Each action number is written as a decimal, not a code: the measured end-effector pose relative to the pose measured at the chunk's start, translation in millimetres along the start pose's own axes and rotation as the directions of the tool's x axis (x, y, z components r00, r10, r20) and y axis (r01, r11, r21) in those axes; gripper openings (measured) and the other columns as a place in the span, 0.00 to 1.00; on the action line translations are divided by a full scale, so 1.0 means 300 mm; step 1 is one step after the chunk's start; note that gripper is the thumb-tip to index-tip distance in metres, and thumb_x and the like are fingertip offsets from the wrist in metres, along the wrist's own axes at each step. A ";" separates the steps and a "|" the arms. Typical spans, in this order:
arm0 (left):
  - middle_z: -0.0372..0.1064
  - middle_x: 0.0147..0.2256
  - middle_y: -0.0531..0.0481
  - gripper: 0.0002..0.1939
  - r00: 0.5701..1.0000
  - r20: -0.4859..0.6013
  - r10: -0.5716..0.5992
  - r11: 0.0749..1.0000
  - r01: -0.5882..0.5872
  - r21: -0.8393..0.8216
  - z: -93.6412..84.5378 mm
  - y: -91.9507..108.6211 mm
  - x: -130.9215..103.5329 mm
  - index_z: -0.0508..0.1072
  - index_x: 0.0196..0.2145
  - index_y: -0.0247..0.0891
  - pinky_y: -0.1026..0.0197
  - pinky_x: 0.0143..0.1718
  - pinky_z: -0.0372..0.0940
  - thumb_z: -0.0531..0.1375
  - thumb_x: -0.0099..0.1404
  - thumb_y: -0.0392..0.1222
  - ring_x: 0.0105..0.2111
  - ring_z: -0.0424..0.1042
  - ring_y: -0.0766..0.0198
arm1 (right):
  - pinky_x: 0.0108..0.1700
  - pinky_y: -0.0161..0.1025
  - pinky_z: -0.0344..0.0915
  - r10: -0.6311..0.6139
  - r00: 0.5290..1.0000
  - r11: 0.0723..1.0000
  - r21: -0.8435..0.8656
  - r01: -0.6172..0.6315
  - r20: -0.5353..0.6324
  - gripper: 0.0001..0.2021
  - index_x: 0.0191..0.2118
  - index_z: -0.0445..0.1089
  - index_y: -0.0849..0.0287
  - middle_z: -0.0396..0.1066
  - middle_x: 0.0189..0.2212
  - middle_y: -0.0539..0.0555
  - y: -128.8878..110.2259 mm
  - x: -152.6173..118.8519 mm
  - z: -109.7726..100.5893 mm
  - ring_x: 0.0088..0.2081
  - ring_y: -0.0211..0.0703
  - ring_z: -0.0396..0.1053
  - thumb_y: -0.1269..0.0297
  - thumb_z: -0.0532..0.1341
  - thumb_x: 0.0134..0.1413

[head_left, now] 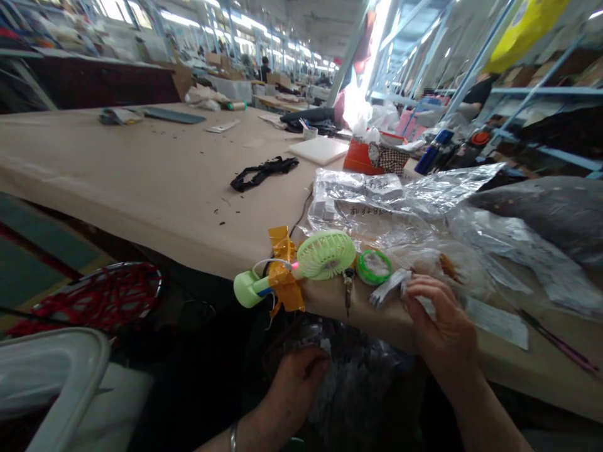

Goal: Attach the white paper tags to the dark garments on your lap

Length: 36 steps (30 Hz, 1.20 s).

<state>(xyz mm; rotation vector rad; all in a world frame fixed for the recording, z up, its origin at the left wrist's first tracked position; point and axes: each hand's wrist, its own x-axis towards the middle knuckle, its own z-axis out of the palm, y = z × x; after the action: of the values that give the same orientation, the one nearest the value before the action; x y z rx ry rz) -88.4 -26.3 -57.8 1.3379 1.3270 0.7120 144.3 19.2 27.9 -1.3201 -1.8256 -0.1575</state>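
My right hand (443, 326) is over the table edge, its fingers drawn together at the end of a small bundle of whitish strips (391, 287). My left hand (299, 380) hangs lower, in front of the edge, with thumb and fingers pinched. A small pale scrap shows by its fingertips, too unclear to name. Left of the strips lie a green tape roll (374, 267) and a small screwdriver-like tool (348, 290). A light green handheld fan (326, 254) is fixed to the edge with orange-brown tape (287, 285).
Clear plastic bags (362, 213) cover the table's right part, near a white paper slip (497, 322) and dark scissors-like tool (560, 345). A black fabric strip (264, 172) lies farther back. Below left are a red-strapped round frame (108, 298) and a white plastic container (89, 351).
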 end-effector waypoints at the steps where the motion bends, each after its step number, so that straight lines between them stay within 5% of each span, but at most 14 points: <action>1: 0.71 0.25 0.50 0.11 1.000 0.004 -0.002 1.000 0.002 -0.011 0.004 0.003 -0.004 0.76 0.27 0.36 0.63 0.32 0.60 0.54 0.58 0.40 0.29 0.68 0.62 | 0.49 0.45 0.67 -0.008 1.000 1.000 0.005 0.008 0.005 0.04 0.36 0.68 0.56 0.71 0.38 0.55 -0.002 -0.025 -0.003 0.46 0.46 0.69 0.64 0.58 0.60; 3: 0.71 0.25 0.50 0.10 1.000 0.022 -0.004 0.999 0.005 -0.039 0.015 0.009 -0.014 0.76 0.26 0.36 0.63 0.32 0.60 0.55 0.58 0.40 0.28 0.68 0.62 | 0.49 0.46 0.66 -0.042 0.997 0.997 -0.065 0.046 0.057 0.04 0.35 0.69 0.56 0.72 0.37 0.55 -0.005 -0.075 0.005 0.46 0.48 0.68 0.64 0.59 0.59; 8: 0.71 0.25 0.51 0.10 0.996 0.086 -0.018 0.996 0.025 -0.082 0.042 0.019 -0.036 0.76 0.27 0.37 0.65 0.31 0.59 0.55 0.59 0.40 0.29 0.67 0.63 | 0.60 0.59 0.53 -0.108 0.982 0.917 -0.365 0.158 0.155 0.19 0.56 0.64 0.61 0.68 0.54 0.60 -0.017 -0.149 0.059 0.59 0.59 0.58 0.63 0.59 0.59; 15: 0.69 0.25 0.51 0.10 0.994 0.113 -0.006 0.995 0.016 -0.094 0.071 0.032 -0.039 0.75 0.27 0.35 0.64 0.32 0.58 0.55 0.59 0.38 0.29 0.66 0.63 | 0.62 0.56 0.51 -0.144 0.982 0.916 -0.359 0.179 0.121 0.12 0.47 0.72 0.56 0.75 0.47 0.54 -0.014 -0.166 0.052 0.55 0.53 0.65 0.71 0.59 0.58; 20: 0.66 0.23 0.53 0.08 0.984 0.176 0.000 0.977 0.038 -0.209 0.115 0.128 -0.012 0.73 0.24 0.35 0.64 0.31 0.57 0.56 0.56 0.37 0.27 0.64 0.65 | 0.60 0.53 0.53 -0.143 0.987 0.962 -0.224 0.155 0.069 0.09 0.41 0.74 0.54 0.77 0.39 0.51 0.005 -0.165 0.025 0.48 0.46 0.70 0.72 0.59 0.59; 23: 0.67 0.23 0.51 0.09 0.952 0.302 -0.047 0.899 0.172 -0.403 0.151 0.198 0.011 0.71 0.25 0.34 0.64 0.29 0.59 0.59 0.57 0.43 0.25 0.65 0.66 | 0.59 0.52 0.55 -0.152 0.988 0.977 -0.144 0.156 0.039 0.08 0.39 0.74 0.53 0.77 0.37 0.50 0.007 -0.185 0.013 0.47 0.45 0.71 0.72 0.60 0.58; 28: 0.70 0.29 0.47 0.20 0.889 0.454 -0.055 0.598 0.393 -0.699 0.202 0.261 0.048 0.71 0.36 0.32 0.62 0.32 0.64 0.62 0.57 0.54 0.26 0.69 0.67 | 0.58 0.53 0.57 -0.153 0.987 0.984 -0.082 0.156 0.039 0.07 0.37 0.75 0.53 0.77 0.36 0.50 0.015 -0.222 0.002 0.46 0.45 0.71 0.71 0.60 0.58; 36: 0.70 0.30 0.47 0.21 0.920 0.391 -0.038 0.573 0.340 -0.746 0.225 0.289 0.076 0.71 0.36 0.32 0.62 0.33 0.63 0.65 0.55 0.53 0.28 0.70 0.66 | 0.56 0.50 0.60 -0.147 0.989 0.988 -0.053 0.146 -0.019 0.05 0.35 0.74 0.53 0.76 0.33 0.49 0.038 -0.171 0.026 0.44 0.44 0.71 0.69 0.61 0.57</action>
<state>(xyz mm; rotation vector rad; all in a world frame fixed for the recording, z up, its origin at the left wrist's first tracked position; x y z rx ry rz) 5.6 -6.2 0.3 0.5035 0.6793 0.7555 153.3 -8.5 -16.6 -1.2142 -1.9103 -0.2994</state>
